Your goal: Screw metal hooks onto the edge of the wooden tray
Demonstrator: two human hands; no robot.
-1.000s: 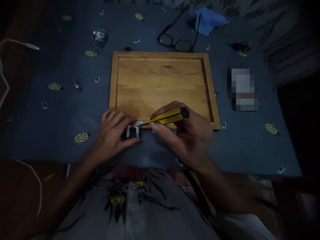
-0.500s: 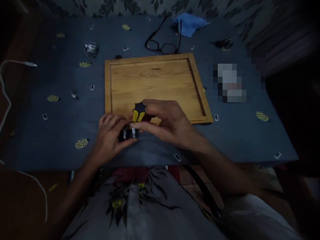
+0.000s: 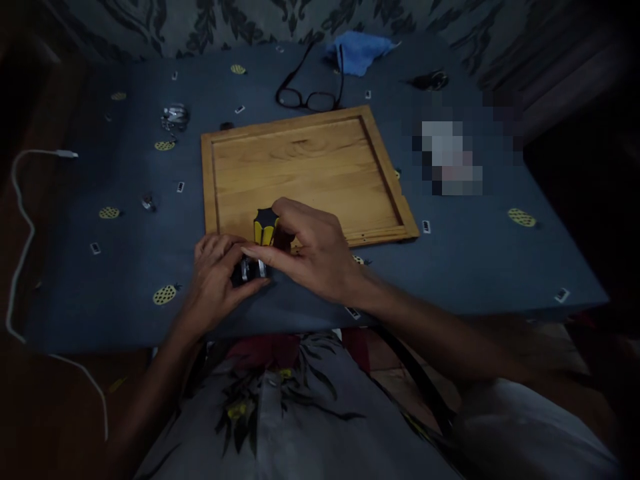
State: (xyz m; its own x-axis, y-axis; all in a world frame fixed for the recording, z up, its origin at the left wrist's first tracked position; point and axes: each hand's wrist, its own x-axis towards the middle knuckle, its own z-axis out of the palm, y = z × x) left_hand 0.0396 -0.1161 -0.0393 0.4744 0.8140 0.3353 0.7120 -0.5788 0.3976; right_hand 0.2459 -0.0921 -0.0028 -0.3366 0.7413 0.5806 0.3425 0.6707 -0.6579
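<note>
Dim view from above of a person seated at a table covered with a dark blue cloth (image 3: 475, 267). The left hand (image 3: 216, 280) rests on the cloth just in front of a shallow wooden tray (image 3: 310, 167), its fingers curled around a small metal piece (image 3: 251, 269) and gripping it from both sides. The right hand (image 3: 313, 252) pinches a yellow-and-black screwdriver (image 3: 265, 227) by its handle, holding it upright with the tip down on the piece. In this light the piece may be a hinge or a clip. Behind the tray lie black glasses (image 3: 307, 99) and a blue rag (image 3: 357, 53). A white cable (image 3: 20, 220) trails at far left.
</note>
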